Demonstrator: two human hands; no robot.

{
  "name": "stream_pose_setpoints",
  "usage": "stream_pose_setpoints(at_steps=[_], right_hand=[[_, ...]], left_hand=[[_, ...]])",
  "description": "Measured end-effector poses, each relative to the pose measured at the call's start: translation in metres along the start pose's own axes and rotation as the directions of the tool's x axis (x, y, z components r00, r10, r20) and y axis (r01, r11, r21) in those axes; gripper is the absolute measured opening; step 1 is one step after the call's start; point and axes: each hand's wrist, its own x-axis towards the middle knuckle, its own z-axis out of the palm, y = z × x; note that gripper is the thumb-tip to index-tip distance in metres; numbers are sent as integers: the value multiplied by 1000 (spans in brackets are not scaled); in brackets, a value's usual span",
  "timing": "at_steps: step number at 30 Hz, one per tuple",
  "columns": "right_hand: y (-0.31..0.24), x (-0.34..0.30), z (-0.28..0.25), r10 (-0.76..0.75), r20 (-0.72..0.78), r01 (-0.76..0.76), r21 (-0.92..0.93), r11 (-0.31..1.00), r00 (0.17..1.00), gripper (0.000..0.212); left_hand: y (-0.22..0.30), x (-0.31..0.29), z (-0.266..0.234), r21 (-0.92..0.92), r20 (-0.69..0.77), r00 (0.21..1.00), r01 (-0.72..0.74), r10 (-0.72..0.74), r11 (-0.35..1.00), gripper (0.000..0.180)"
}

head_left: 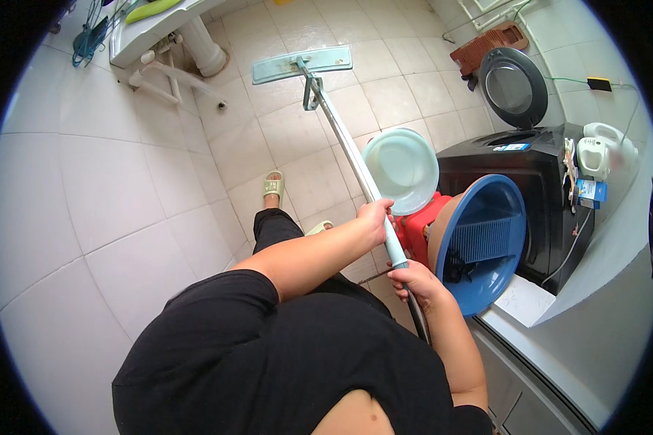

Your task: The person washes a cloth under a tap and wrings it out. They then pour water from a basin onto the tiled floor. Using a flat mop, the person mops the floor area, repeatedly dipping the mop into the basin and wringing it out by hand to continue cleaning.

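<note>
left hand (375, 220) closed round the pole of a pale blue flat mop (351, 154); right hand (417, 283) wrapped round the same pole, nearer the body. mop slants across the tiled floor (254, 138), flat head toward the floor's far edge, right of white pedestal (202, 47). pale basin (426, 163) just right of pole. blue tub (497, 275) near right hand. black washing machine (548, 196) at floor's right edge.

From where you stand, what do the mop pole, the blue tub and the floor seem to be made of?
Mop pole: perhaps coated metal, judging by its slim, straight, smooth shaft, though plastic is possible.
Blue tub: most likely glossy plastic; its evenly coloured, smoothly curved wall catches highlights.
Floor: probably ceramic tile with a slight sheen, pale and crossed by thin joint lines.
</note>
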Motion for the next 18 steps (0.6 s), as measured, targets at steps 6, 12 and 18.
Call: stream_pose_setpoints(at_steps=[6, 12, 18], right_hand=[[-1, 0, -9, -47, -29, 45, -56, 997, 999, 16], [-6, -1, -15, 36, 9, -36, -22, 999, 999, 17], [-10, 20, -19, 50, 19, -49, -74, 996, 999, 10]], left_hand=[[-4, 7, -2, -69, 192, 977, -79, 91, 994, 13], [-17, 0, 1, -45, 101, 983, -147, 151, 988, 15], [-49, -21, 4, 100, -24, 996, -82, 84, 992, 13]])
